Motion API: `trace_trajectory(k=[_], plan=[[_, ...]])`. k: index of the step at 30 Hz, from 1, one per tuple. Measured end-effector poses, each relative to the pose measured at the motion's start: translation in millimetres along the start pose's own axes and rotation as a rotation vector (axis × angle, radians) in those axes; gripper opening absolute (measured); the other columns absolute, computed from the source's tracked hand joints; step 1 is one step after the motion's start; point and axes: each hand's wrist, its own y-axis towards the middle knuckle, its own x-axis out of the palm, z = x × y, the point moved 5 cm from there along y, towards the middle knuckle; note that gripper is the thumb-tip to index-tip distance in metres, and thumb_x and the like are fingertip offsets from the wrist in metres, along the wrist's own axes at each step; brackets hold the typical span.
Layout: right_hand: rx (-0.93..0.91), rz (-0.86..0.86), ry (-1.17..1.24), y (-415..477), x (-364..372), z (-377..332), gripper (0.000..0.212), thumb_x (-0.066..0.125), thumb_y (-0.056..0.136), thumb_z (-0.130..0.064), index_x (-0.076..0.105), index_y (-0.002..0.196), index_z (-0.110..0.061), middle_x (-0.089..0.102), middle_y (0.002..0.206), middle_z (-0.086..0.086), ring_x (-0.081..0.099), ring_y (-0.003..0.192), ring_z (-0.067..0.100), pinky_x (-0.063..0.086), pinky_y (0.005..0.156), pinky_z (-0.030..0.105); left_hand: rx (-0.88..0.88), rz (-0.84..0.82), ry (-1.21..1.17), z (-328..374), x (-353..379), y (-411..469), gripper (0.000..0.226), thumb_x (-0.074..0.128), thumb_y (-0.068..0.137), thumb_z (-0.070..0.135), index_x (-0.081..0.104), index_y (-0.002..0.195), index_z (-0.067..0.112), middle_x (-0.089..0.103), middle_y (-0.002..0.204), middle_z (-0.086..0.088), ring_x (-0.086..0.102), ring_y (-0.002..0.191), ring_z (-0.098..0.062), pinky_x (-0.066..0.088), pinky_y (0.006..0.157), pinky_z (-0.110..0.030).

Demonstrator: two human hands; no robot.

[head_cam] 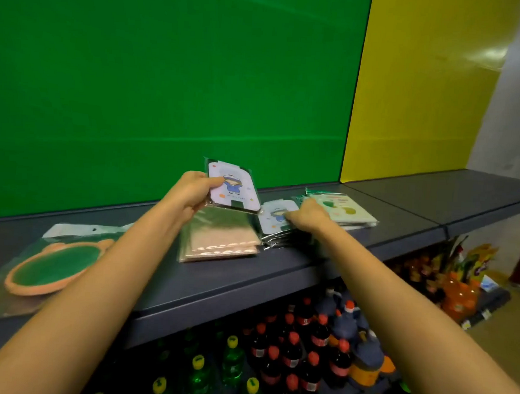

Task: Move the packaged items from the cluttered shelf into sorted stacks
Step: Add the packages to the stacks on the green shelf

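Observation:
My left hand holds a white packaged card with a cartoon girl, tilted up above the grey shelf. My right hand rests fingers-down on a second cartoon-girl card that tops a dark stack. Under the raised card lies a pink packaged stack. Just right of my right hand sits a stack of pale green cards. A large packet with a peach-rimmed green round item lies at the far left.
Green and yellow back panels rise behind the shelf. Below the shelf edge stand cola bottles with red caps, green bottles and orange drink bottles. The shelf runs on to the right.

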Motion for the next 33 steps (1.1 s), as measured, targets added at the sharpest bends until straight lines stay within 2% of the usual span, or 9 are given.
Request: trace_trajectory(k=[3,5,7,11,15,18,21,25,33], plan=[[-0.081,0.025,-0.224,16,-2,6,0.074,0.056,0.086,-0.047,0.035,0.139,0.001,0.035,0.148,0.018,0.031,0.137,0.035,0.034,0.108,0.042,0.016,0.028,0.056,-1,12,6,0.012,0.057,0.091,0.010,0.060,0.083,0.002,0.069,0.049,0.001,0.065,0.058,-0.014,0.054,0.067,-0.025],[-0.153,0.001,-0.277,27,-9,6,0.078,0.054,0.087,-0.049,0.030,0.143,-0.001,0.028,0.151,0.018,0.026,0.140,0.035,0.030,0.111,0.043,0.028,0.056,0.094,-2,25,7,0.014,0.057,0.090,0.009,0.058,0.078,0.002,0.071,0.059,-0.004,0.066,0.054,-0.012,0.054,0.062,-0.023],[-0.212,-0.010,-0.285,38,-22,6,0.071,0.054,0.087,-0.049,0.038,0.140,-0.004,0.034,0.148,0.017,0.031,0.137,0.036,0.032,0.110,0.043,0.027,0.110,0.141,-5,38,9,0.015,0.058,0.090,0.009,0.056,0.076,0.004,0.069,0.076,-0.011,0.064,0.065,-0.017,0.052,0.071,-0.029],[-0.327,0.003,-0.263,58,-43,10,0.052,0.055,0.084,-0.043,0.056,0.122,-0.007,0.052,0.134,0.015,0.046,0.125,0.036,0.042,0.101,0.040,0.018,0.200,0.147,-12,63,12,0.021,0.060,0.087,0.009,0.056,0.067,0.008,0.066,0.077,-0.011,0.060,0.067,-0.019,0.047,0.067,-0.026],[-0.420,-0.029,-0.212,62,-49,12,0.042,0.058,0.084,-0.038,0.061,0.112,-0.006,0.060,0.124,0.014,0.052,0.117,0.034,0.047,0.095,0.039,0.026,0.360,0.550,-17,80,5,0.037,0.062,0.085,0.024,0.046,0.053,0.014,0.055,0.063,-0.008,0.050,0.061,-0.022,0.037,0.059,-0.029],[-0.497,-0.075,-0.203,56,-47,9,0.038,0.059,0.085,-0.035,0.063,0.108,-0.004,0.063,0.118,0.013,0.056,0.111,0.033,0.048,0.092,0.038,-0.015,0.477,0.927,-20,85,-2,0.037,0.060,0.081,0.044,0.062,0.086,0.007,0.067,0.099,-0.016,0.060,0.096,-0.032,0.047,0.078,-0.035],[-0.586,-0.082,-0.190,48,-42,-3,0.037,0.058,0.086,-0.030,0.063,0.110,-0.003,0.064,0.117,0.014,0.058,0.109,0.032,0.049,0.092,0.039,0.051,0.573,1.168,-18,86,-12,0.057,0.054,0.082,0.052,0.057,0.115,0.006,0.056,0.123,-0.017,0.048,0.118,-0.034,0.043,0.092,-0.040],[-0.746,-0.110,-0.147,31,-26,-32,0.037,0.055,0.088,-0.027,0.057,0.119,-0.008,0.060,0.123,0.010,0.055,0.114,0.030,0.047,0.095,0.039,0.172,0.703,1.306,-7,63,-41,0.050,0.045,0.090,0.048,0.055,0.118,0.008,0.057,0.123,-0.014,0.048,0.118,-0.031,0.037,0.095,-0.040],[-1.170,-0.258,-0.016,-65,45,-132,0.037,0.055,0.089,-0.025,0.055,0.124,-0.013,0.059,0.126,0.008,0.054,0.117,0.028,0.045,0.097,0.036,-0.102,0.951,1.443,-25,-69,-155,0.040,0.046,0.091,0.039,0.057,0.115,0.008,0.062,0.119,-0.015,0.053,0.114,-0.033,0.040,0.091,-0.040]])
